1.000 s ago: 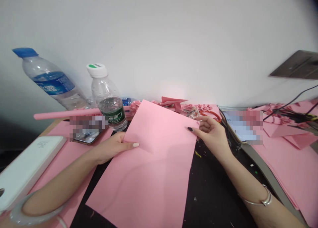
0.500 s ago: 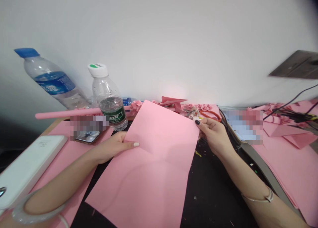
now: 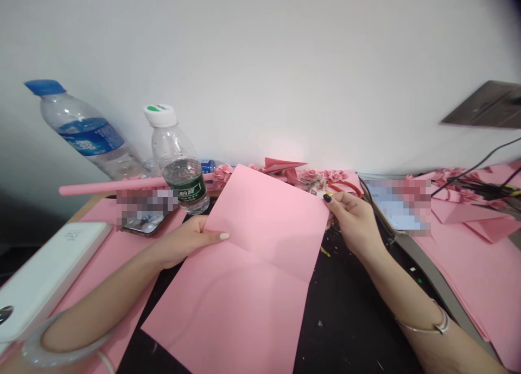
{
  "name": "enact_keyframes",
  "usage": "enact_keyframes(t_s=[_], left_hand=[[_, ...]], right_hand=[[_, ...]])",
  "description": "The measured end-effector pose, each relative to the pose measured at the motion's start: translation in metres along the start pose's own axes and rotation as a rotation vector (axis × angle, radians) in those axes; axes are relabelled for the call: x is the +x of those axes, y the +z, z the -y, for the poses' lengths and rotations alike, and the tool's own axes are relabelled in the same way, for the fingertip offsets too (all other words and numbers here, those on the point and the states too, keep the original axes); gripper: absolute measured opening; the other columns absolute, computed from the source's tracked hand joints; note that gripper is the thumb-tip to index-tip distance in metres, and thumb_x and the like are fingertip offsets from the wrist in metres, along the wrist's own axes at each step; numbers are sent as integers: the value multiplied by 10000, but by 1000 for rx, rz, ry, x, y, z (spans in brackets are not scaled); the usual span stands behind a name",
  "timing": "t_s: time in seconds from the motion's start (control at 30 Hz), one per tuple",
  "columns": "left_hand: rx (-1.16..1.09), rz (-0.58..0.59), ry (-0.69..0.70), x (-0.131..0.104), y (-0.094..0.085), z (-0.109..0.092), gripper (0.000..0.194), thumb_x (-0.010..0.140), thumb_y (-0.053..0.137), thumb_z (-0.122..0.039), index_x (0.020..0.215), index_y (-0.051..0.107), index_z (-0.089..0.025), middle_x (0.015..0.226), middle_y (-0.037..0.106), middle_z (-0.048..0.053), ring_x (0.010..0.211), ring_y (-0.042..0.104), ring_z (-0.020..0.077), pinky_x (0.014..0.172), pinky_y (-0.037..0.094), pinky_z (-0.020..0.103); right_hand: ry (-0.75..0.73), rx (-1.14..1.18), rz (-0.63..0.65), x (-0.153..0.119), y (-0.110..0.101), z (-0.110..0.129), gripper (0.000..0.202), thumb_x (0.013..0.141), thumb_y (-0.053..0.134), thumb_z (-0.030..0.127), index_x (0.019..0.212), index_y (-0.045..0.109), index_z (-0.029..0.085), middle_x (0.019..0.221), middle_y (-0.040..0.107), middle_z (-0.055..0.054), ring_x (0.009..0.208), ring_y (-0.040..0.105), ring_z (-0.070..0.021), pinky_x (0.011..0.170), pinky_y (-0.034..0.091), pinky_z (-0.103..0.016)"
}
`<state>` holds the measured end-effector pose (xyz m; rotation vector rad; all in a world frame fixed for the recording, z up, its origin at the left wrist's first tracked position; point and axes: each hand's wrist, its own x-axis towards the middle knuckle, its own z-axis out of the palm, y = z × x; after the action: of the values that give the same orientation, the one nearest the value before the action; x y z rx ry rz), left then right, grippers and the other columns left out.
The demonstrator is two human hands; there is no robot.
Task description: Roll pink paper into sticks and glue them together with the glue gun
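Observation:
A large pink paper sheet (image 3: 248, 271) lies on a black mat (image 3: 342, 319) in front of me, its far half raised along a crease across the middle. My left hand (image 3: 185, 243) grips the sheet's left edge, thumb on top at the crease. At the far right corner my right hand (image 3: 352, 219) pinches the sheet between thumb and fingers. A bangle sits on each wrist.
Two water bottles stand at the back left, one blue-capped (image 3: 83, 132), one white-capped (image 3: 177, 162). A rolled pink tube (image 3: 106, 187), a phone (image 3: 142, 216) and a white box (image 3: 44, 279) lie left. Paper roses (image 3: 321, 177), red scissors (image 3: 345, 187), more pink sheets (image 3: 484, 276) and cables (image 3: 484, 187) fill the right.
My right hand slid from the sheet's right edge up to its far right corner. A crease across the middle has become sharper. The left hand stayed put.

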<state>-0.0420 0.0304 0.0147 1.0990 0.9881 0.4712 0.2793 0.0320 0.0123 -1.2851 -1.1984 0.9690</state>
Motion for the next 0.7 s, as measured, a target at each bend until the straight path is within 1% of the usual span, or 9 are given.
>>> enact_keyframes(t_s=[0.1,0.23,0.37,0.43,0.57,0.63,0.7], left_hand=[[-4,3,5,2,-2,3,275,740,675,-346,966,671,-191,1020,707,67,925,655,278,788,533,352],[-5,-27,11,4,-3,7,285,722,695,-353,956,672,-192,1004,710,70,906,662,273,777,540,366],[-5,-54,28,5,-1,9,274,733,683,-359,942,673,-182,966,718,58,899,664,258,795,537,371],[6,-68,31,5,1,9,283,731,680,-369,937,670,-174,959,719,53,897,665,257,796,537,374],[12,-86,39,5,3,10,275,729,688,-362,928,670,-173,929,723,53,871,672,245,779,545,358],[-9,-93,48,6,2,11,268,730,694,-350,933,672,-177,901,726,48,847,678,234,763,550,343],[-34,-101,61,6,0,12,266,734,694,-345,939,672,-177,902,726,46,828,681,227,745,555,332]], right_hand=[[-11,29,-6,-2,1,0,220,773,649,377,666,552,211,495,517,36,388,455,-103,382,410,-236],[-16,83,4,-5,4,5,226,786,630,398,687,542,215,538,481,43,428,441,-89,402,398,-213],[53,153,91,-8,7,8,216,797,612,414,760,575,205,609,505,25,507,484,-105,459,426,-220],[67,178,119,-9,9,7,229,799,614,407,723,573,195,586,483,32,493,460,-96,456,415,-216],[19,232,73,-11,9,4,314,819,594,402,603,508,191,521,401,50,434,380,-73,403,354,-194],[16,252,71,-12,8,4,330,828,575,420,597,494,199,531,436,41,441,414,-81,398,364,-201],[32,239,132,-14,8,4,342,837,540,466,618,495,207,557,503,25,459,483,-100,412,411,-221]])
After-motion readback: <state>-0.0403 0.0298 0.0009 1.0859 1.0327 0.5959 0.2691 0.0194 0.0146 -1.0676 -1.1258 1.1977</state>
